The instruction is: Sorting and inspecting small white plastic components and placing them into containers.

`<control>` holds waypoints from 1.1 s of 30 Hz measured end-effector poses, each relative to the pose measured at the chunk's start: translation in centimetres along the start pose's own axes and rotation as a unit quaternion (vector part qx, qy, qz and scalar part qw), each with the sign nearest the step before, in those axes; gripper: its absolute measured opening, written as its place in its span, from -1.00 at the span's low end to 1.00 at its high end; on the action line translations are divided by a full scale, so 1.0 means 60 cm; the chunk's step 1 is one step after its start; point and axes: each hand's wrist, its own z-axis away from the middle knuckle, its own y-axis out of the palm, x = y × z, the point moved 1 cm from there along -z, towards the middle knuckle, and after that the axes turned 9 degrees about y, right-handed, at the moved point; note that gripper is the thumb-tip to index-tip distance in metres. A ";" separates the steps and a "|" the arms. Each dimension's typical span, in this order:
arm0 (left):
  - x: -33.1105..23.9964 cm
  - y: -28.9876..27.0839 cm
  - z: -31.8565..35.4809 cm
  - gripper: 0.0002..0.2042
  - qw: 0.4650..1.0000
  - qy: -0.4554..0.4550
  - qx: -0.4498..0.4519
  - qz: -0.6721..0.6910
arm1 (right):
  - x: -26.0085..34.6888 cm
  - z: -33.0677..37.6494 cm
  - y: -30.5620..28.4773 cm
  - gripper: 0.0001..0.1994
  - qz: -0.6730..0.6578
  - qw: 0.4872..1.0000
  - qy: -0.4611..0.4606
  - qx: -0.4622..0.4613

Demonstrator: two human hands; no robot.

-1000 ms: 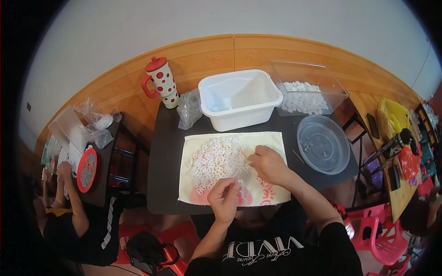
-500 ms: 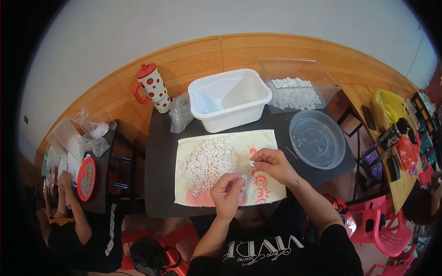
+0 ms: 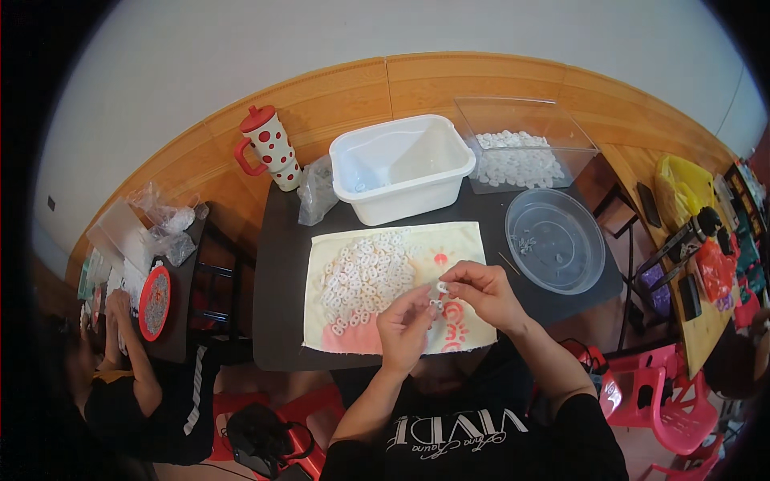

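part: small white plastic ring piece, pinched between your two hands just above the cloth
left hand: fingertips closed on the piece from below
right hand: thumb and forefinger closed on the same piece
handling: looks light, stiff, smooth; likely slips from a loose pinch, so grip its edges
supply: heap of white pieces on the cloth, left of your hands
nearby: white tub, round clear bowl

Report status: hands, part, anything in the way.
Left hand and right hand pinch one small white ring together. Pile of white rings on cloth beside them. Nothing between hands.
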 end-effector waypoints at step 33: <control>0.005 -0.001 0.006 -0.67 0.999 -0.006 0.003 0.037 | 0.014 0.001 0.012 -0.81 0.203 0.967 -0.156 0.005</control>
